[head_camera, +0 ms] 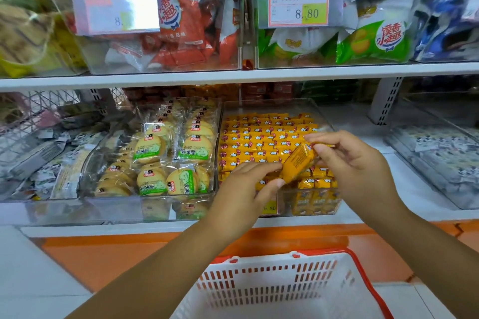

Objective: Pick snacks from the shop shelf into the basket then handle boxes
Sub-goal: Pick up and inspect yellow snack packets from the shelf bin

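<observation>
A small yellow snack packet (298, 162) is held tilted above a clear bin (324, 116) full of the same yellow packets on the lower shelf. My left hand (246, 189) pinches its lower end between thumb and fingers. My right hand (350, 163) pinches its upper end. Below my arms, a white basket (272, 272) with a red rim stands by the floor, and the part of its inside that shows holds nothing.
Left of the yellow packets is a clear bin of round biscuits in green-labelled wrappers (160, 163). The upper shelf (233, 76) carries bins of red and green snack bags with price tags (298, 8). More clear bins stand at the far left and right.
</observation>
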A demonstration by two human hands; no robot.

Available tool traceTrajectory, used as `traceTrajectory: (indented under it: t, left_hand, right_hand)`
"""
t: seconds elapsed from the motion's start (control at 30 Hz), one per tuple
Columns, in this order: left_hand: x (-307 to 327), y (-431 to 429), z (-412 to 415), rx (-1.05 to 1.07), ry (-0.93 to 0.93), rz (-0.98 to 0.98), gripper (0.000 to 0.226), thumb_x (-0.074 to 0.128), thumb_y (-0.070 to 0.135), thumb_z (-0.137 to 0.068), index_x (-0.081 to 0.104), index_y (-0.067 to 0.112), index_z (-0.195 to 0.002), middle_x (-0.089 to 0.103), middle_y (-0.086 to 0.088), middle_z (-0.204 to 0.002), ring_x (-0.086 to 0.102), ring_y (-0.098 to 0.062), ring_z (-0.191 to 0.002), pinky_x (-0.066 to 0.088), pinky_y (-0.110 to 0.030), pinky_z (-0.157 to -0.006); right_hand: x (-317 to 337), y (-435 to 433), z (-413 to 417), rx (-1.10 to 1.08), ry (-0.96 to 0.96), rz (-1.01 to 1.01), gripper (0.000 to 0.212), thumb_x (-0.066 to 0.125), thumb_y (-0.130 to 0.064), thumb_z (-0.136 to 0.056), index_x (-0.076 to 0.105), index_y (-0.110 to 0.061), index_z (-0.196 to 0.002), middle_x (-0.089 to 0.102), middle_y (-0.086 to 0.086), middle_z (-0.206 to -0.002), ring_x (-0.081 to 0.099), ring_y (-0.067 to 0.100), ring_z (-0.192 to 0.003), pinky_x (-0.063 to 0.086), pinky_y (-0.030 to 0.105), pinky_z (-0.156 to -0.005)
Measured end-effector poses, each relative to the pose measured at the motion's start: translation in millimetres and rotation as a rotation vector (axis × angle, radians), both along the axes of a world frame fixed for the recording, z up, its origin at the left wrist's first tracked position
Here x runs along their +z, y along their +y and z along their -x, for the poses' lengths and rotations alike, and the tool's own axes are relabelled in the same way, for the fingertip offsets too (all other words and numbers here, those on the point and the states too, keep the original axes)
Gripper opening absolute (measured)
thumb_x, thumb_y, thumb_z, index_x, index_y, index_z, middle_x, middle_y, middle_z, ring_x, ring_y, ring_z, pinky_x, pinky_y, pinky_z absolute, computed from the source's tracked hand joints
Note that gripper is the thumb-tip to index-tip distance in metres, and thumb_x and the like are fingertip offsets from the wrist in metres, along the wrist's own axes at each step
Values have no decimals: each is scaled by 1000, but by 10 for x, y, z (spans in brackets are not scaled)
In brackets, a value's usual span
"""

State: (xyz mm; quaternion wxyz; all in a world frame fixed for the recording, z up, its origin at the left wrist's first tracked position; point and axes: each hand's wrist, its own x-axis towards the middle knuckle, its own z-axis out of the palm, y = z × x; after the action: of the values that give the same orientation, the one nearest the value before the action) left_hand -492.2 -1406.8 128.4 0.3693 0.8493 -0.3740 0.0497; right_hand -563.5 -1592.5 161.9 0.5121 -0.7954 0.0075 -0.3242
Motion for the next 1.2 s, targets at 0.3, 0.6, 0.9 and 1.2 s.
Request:
traceTrajectory:
  t: [0.3,0.6,0.9,1.2]
  left_hand:
    - [129,125,11,55,318,266,31,56,36,-97,52,45,-127,64,18,-108,65,-5,-96,56,-26,-74]
    - [174,209,-75,30,814,637,31,69,-1,-87,64,16,-112,67,-7,-119,74,-26,-92,59,-26,-64]
    - [269,321,-146,-84,920,705,24,52,3,-97,65,11,-116,75,-14,-106,73,-30,-96,60,-25,-73]
    - [297,395,-160,-134,932,714,37,57,-2,-90,63,17,-121,74,-11,-111,72,-26,-101,59,-25,-79]
  right_hand:
    - [16,126,20,113,121,-478,12,51,-10,-100,59,-13,-91,75,7,-98,73,18,-94,59,26,-81]
    - [56,128,-8,243,357,-544,26,68,-20,-83,58,-7,-104,74,13,-101,75,32,-87,61,39,-77]
    - [43,18,-46,350,360,-695,21,53,-5,-95,56,6,-113,73,22,-106,73,36,-95,61,34,-80]
    - [60,-30,-17,449,394,-726,43,61,-6,-84,54,-6,-126,71,18,-115,70,33,-105,59,30,-85]
